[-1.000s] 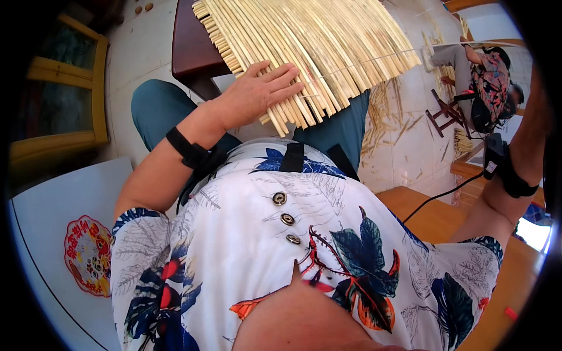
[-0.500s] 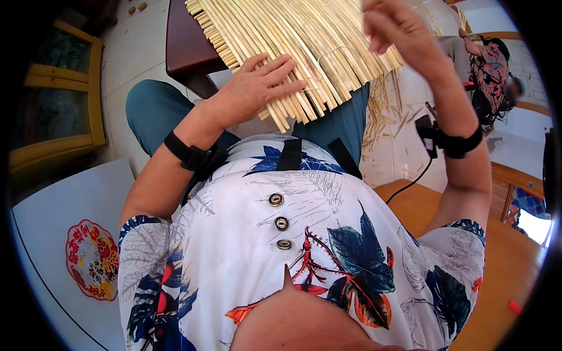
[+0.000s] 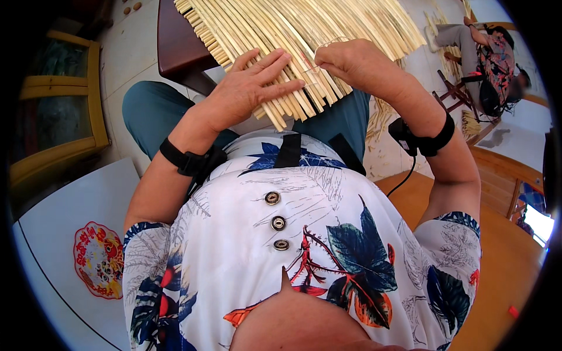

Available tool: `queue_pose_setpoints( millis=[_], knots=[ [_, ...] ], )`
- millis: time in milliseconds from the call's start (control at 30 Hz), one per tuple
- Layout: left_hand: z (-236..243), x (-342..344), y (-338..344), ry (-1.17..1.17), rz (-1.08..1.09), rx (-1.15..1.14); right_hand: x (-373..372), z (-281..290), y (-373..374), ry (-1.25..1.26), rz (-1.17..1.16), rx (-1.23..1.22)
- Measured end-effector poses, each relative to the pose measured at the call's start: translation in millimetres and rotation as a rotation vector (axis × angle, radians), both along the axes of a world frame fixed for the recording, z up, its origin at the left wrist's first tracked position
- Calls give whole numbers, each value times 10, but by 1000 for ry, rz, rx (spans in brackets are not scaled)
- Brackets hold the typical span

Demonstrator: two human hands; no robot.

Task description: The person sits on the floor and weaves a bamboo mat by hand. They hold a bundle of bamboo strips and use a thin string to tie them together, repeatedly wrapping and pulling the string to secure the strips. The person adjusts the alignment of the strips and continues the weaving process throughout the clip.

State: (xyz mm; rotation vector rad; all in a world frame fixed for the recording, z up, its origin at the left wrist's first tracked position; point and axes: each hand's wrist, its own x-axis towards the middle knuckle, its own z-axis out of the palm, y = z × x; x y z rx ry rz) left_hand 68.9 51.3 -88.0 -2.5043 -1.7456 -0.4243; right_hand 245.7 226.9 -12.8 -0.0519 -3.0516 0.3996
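A mat of pale straw-coloured stalks (image 3: 252, 26), laid side by side, reaches from a dark table over my lap. My left hand (image 3: 249, 85) rests flat on its near left part, fingers spread across the stalks. Just to the right, my right hand (image 3: 357, 63) is closed in a pinch above the mat. A thin thread (image 3: 312, 68) runs from its fingertips toward the stalks by my left fingers, and a loop of it curves above the right hand. Whether a needle is in the pinch is hidden.
The dark red-brown table (image 3: 175, 50) stands at the far left. Loose stalk pieces (image 3: 380, 120) litter the tiled floor. Far right, a person (image 3: 494, 64) sits on a folding chair. A yellow-framed cabinet (image 3: 93, 88) and a white panel (image 3: 52, 216) flank my left; an orange-brown wooden surface (image 3: 497, 275), my right.
My right hand has come down and left from above the mat's right side to beside my left fingers, drawing the thread. The left hand stays flat on the stalks.
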Motion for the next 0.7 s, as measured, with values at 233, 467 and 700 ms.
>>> queue_pose_setpoints(
  millis=[233, 467, 700],
  knots=[
    [1, 1, -9, -6, 8, -2, -29, -44, -6, 2, 38, 124],
    [8, 8, -4, 21, 14, -15, -46, -44, -28, -21, 43, 176],
    [1, 12, -14, 9, 21, -17, -53, -49, -30, -3, 44, 169]
  ],
)
